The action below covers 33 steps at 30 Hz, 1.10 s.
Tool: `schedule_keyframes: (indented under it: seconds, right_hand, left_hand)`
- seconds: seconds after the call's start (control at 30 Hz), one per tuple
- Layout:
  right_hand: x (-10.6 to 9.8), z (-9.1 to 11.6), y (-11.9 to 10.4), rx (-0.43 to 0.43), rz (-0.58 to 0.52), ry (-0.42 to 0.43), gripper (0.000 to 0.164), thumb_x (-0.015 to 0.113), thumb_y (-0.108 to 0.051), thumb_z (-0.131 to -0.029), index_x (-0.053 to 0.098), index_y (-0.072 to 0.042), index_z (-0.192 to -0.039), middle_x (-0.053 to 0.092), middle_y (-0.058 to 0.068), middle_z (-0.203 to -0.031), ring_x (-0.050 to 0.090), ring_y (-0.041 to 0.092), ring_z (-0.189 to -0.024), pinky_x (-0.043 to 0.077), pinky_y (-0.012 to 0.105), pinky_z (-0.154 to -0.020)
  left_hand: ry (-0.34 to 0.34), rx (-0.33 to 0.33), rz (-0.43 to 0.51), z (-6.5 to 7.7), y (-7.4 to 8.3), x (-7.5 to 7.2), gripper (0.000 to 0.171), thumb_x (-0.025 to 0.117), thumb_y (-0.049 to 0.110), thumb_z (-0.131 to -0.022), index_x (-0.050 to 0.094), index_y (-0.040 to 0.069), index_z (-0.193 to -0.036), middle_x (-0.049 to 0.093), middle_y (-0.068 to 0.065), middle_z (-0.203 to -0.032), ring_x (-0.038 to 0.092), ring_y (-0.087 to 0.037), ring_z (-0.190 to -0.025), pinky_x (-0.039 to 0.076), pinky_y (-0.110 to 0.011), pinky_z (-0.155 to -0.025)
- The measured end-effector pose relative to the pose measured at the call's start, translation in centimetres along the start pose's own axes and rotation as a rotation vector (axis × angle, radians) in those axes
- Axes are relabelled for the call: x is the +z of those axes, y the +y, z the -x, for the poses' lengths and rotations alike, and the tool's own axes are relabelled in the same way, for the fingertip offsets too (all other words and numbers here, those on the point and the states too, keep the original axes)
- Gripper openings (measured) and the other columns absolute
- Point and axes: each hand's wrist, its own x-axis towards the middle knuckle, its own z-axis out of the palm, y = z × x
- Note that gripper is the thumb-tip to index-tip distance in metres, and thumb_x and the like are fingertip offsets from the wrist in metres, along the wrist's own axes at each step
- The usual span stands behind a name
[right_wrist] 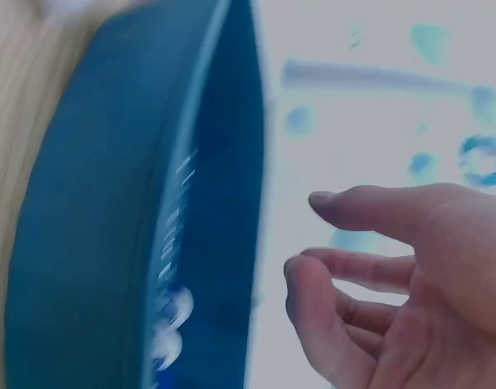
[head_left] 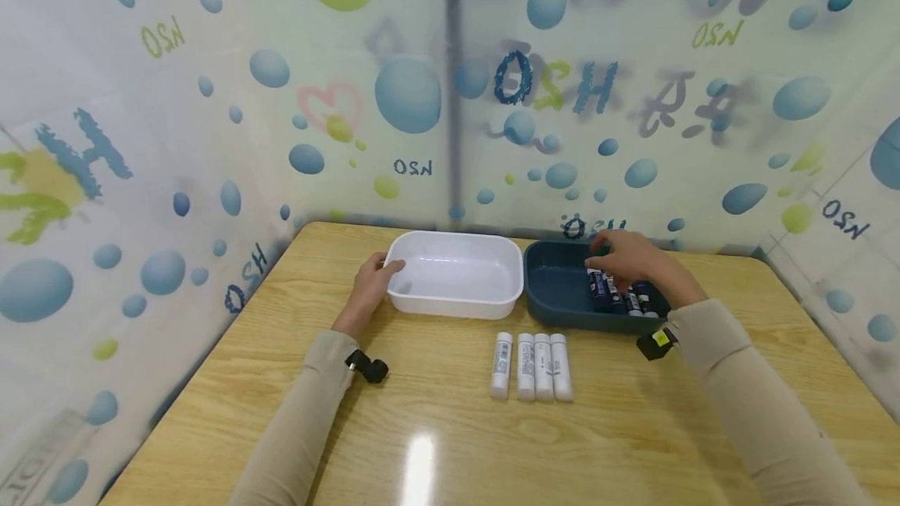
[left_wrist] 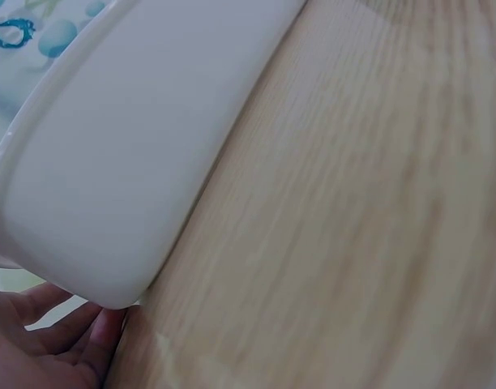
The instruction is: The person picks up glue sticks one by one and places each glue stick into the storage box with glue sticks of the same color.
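Observation:
My left hand (head_left: 370, 285) holds the left end of a white plastic basin (head_left: 457, 308), thumb over the rim; in the left wrist view its fingers (left_wrist: 66, 332) curl against the basin's outer corner. My right hand (head_left: 628, 258) is above the dark blue basin (head_left: 562, 311). In the right wrist view the thumb and fingers are bent and apart, with nothing between them. Several small dark tubes (head_left: 600, 291) with white ends lie side by side in the right part of the blue basin, partly hidden by the hand.
In front of the basins, several white tubes (head_left: 544, 369) lie on the wooden table (head_left: 422, 389), one (head_left: 501, 365) slightly apart from the others. The two basins stand side by side near the back edge, before a patterned curtain (head_left: 394, 201).

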Motion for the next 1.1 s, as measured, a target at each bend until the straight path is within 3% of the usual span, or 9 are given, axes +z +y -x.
schedule_keyframes:
  seconds: [0.13,0.37,0.53,0.67,0.9,1.1]
  right_hand:
    - [0.6,3.1,-2.1,-0.107,-0.040,0.062,0.043,0.061,-0.026,-0.103,0.055,0.001,-0.136,0.070,0.013,-0.084,0.064,0.020,-0.058,0.059,0.041,-0.059]
    - [3.9,7.7,-5.2,-0.209,-0.122,0.025,0.030,0.064,-0.024,-0.102,0.062,-0.004,-0.125,0.068,0.005,-0.081,0.062,0.018,-0.057,0.056,0.034,-0.055]
    - [6.8,8.6,-6.1,-0.146,-0.153,-0.049,0.029,0.066,-0.026,-0.101,0.063,-0.007,-0.122,0.067,0.009,-0.084,0.064,0.016,-0.060,0.058,0.031,-0.058]
    - [8.4,8.7,-6.3,-0.070,-0.126,-0.092,0.036,0.070,-0.032,-0.098,0.063,-0.010,-0.127,0.066,0.009,-0.083,0.064,0.017,-0.061,0.058,0.031,-0.058]
    - [9.5,8.7,-6.1,0.045,-0.058,-0.159,0.059,0.072,-0.043,-0.096,0.054,-0.013,-0.143,0.062,0.006,-0.077,0.062,0.019,-0.059,0.055,0.032,-0.056]
    - [10.2,8.2,-5.8,0.065,-0.078,-0.172,0.072,0.075,-0.042,-0.093,0.044,-0.010,-0.150,0.060,0.008,-0.081,0.062,0.019,-0.057,0.057,0.033,-0.055]
  left_hand:
    - [-0.003,-0.008,0.005,0.1,0.0,0.0,0.057,0.056,0.039,-0.103,0.047,0.006,-0.148,0.049,-0.017,-0.154,0.051,-0.035,-0.138,0.042,-0.051,-0.117]
    - [0.004,-0.028,-0.017,0.0,0.2,0.0,0.059,0.055,0.041,-0.102,0.046,0.007,-0.150,0.047,-0.017,-0.156,0.050,-0.034,-0.140,0.041,-0.051,-0.119]
    - [0.002,-0.028,-0.029,0.0,0.3,0.0,0.060,0.055,0.041,-0.102,0.045,0.007,-0.150,0.048,-0.017,-0.156,0.050,-0.035,-0.140,0.041,-0.051,-0.118]
    - [0.002,-0.029,-0.032,0.2,0.3,0.0,0.061,0.055,0.041,-0.102,0.045,0.006,-0.151,0.047,-0.017,-0.157,0.049,-0.035,-0.140,0.040,-0.051,-0.119]
    - [0.002,-0.030,-0.032,0.1,0.3,0.2,0.060,0.055,0.041,-0.102,0.045,0.006,-0.150,0.047,-0.017,-0.157,0.048,-0.034,-0.141,0.040,-0.051,-0.120]
    - [0.011,-0.023,-0.019,0.2,0.5,0.2,0.057,0.056,0.039,-0.102,0.048,0.005,-0.147,0.050,-0.017,-0.153,0.051,-0.034,-0.138,0.041,-0.050,-0.118]
